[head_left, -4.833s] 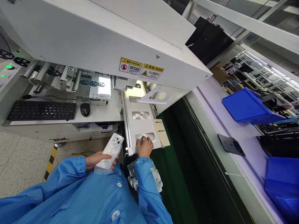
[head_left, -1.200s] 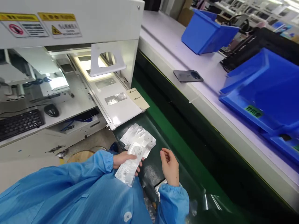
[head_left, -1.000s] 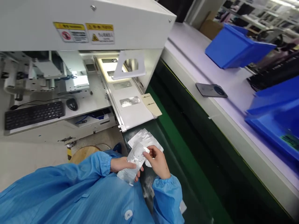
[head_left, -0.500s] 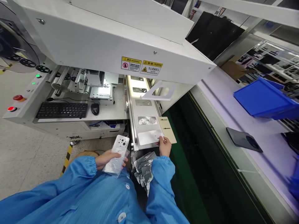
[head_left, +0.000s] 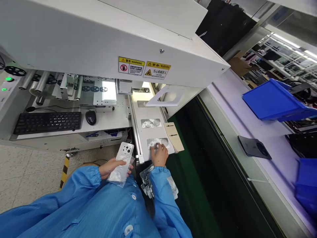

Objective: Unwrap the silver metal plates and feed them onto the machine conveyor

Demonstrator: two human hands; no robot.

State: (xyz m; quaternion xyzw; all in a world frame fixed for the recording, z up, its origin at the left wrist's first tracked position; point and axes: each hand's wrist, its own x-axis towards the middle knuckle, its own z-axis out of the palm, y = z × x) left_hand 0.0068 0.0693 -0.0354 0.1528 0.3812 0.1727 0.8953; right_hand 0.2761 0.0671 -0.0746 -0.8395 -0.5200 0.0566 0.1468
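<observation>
My left hand [head_left: 112,168] is closed around a white phone-shaped panel [head_left: 125,151] with camera holes, its lower part in a clear plastic bag. On the white conveyor belt [head_left: 138,132] lies a grey plate with a silvery speckled pattern [head_left: 164,141]. The fingers of my right hand [head_left: 159,156] are apart and rest over this plate's near edge, apparently touching it. A similar speckled plate [head_left: 151,123] sits farther up the belt. Below the belt's end, several silvery-grey plates [head_left: 146,181] lie in a loose pile, partly covered by my right sleeve.
A white machine housing with warning labels [head_left: 145,67] overhangs the belt. At left are a keyboard [head_left: 49,122] and a mouse [head_left: 90,117]. A beige card [head_left: 174,136] adjoins the belt. On the right bench lie a dark phone [head_left: 254,147] and a blue bin [head_left: 274,99].
My right hand has let go of the white sheet at the belt's near end and shifted left onto a speckled plate. The plates have advanced toward me. My left hand keeps its hold.
</observation>
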